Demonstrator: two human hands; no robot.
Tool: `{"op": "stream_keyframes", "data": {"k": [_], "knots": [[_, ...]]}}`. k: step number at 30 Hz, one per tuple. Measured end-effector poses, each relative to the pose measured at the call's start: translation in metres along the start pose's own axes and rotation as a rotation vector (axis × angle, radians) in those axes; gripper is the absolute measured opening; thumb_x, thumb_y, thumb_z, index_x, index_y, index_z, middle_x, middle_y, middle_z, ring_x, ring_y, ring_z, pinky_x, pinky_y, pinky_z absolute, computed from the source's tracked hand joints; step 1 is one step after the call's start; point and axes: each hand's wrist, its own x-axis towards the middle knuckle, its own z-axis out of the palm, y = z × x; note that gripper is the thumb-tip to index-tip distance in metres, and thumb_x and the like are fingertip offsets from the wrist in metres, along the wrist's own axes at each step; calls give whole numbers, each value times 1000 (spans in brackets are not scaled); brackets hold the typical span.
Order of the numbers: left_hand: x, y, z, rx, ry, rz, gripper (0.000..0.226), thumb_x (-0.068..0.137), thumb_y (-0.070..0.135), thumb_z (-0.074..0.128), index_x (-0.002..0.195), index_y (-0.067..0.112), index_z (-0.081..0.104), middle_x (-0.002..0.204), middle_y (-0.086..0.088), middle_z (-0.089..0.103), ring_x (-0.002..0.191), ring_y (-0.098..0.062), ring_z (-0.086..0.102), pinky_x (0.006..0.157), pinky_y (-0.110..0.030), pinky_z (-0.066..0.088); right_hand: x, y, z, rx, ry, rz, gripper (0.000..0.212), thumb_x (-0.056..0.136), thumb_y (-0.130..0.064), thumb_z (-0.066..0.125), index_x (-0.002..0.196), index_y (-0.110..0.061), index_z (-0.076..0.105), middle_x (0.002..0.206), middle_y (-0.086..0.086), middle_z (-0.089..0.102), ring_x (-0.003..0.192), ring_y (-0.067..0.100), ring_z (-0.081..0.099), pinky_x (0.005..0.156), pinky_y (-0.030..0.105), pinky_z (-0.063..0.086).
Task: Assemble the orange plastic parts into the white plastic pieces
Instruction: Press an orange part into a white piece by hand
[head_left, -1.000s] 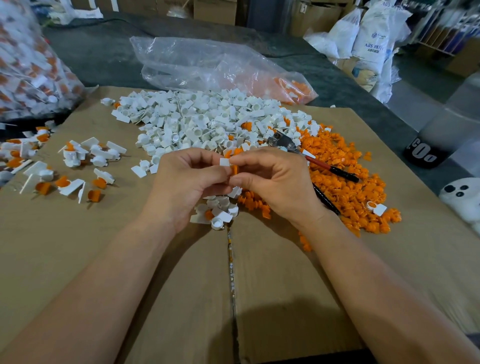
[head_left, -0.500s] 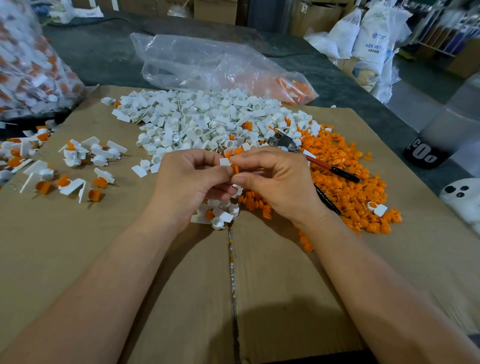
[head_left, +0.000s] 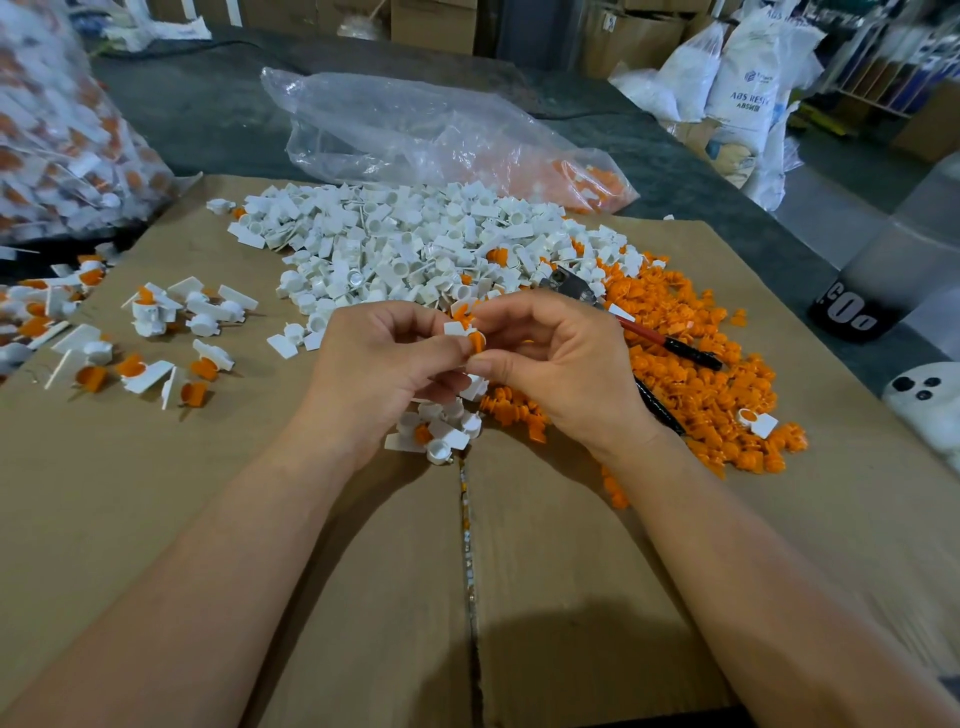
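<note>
- Head view: the left hand (head_left: 384, 364) is pinching a small white piece (head_left: 456, 328) between thumb and forefinger, and it is holding the piece up in front of the person, probably so that its opening is facing the other hand.
- The right hand (head_left: 561, 364) is gripping an orange part (head_left: 477, 341) with its fingertips and is pressing it against the white piece; the two parts are touching, and I judge the orange one is going in but is not fully seated.
- Both hands are meeting above the cardboard sheet (head_left: 337, 597), so the work is being done in the air, near the supplies.
- Just beyond the hands the heap of white pieces (head_left: 415, 244) is lying, and beside and beyond the right hand the heap of orange parts (head_left: 717, 374) is spreading, each within easy reach.
- Directly under the hands a small cluster of white pieces (head_left: 441, 431) is waiting, perhaps pulled close for the next rounds.
- Well to the left of the left hand, finished pieces (head_left: 156, 343) with orange already in white are lying apart from the raw heaps, likely to keep them sorted.
- A pair of pliers (head_left: 649, 343) with red and black handles is resting on the orange heap behind the right hand, unused.
- Beyond the white heap a clear plastic bag (head_left: 441, 135) is lying with some orange parts inside.
</note>
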Motion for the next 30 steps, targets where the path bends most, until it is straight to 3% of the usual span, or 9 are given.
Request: {"op": "stream_keyframes", "data": {"k": [4, 9, 19, 26, 30], "knots": [[1, 0, -1, -25, -8, -6, 14, 75, 1, 69, 64, 9, 64, 52, -5, 65, 48, -15, 62, 50, -21, 53, 0, -1, -1, 21, -8, -5, 34, 66, 3, 74, 88, -21, 64, 82, -6, 66, 75, 4, 66, 72, 18, 53], [1, 0, -1, -84, -32, -66, 10, 74, -1, 67, 66, 5, 63, 53, -6, 65, 47, -15, 63, 45, -19, 50, 1, -1, -2, -4, -31, -65, 44, 67, 6, 71, 107, -10, 60, 86, -1, 64, 79, 7, 64, 74, 20, 51], [1, 2, 0, -91, -45, -88, 14, 75, -5, 64, 63, 3, 60, 49, -6, 62, 43, -15, 61, 44, -19, 50, 1, 2, -2, -87, -1, -89, 40, 66, -1, 74, 103, -12, 62, 83, -9, 63, 79, 4, 62, 75, 19, 51], [2, 4, -2, -204, -38, -155, 12, 74, -5, 64, 64, 1, 60, 50, -7, 63, 44, -14, 62, 42, -17, 49, 2, -1, -4, -13, -49, -5, 43, 71, 9, 68, 101, -22, 62, 91, -2, 65, 84, 11, 65, 80, 25, 52], [2, 4, -2, -237, -35, -175, 11, 75, -5, 62, 65, -3, 59, 47, -6, 61, 42, -12, 60, 42, -16, 49, 2, 0, -4, 5, -101, 43, 45, 75, 12, 64, 98, -26, 61, 90, -6, 66, 85, 7, 65, 81, 23, 52]]}}
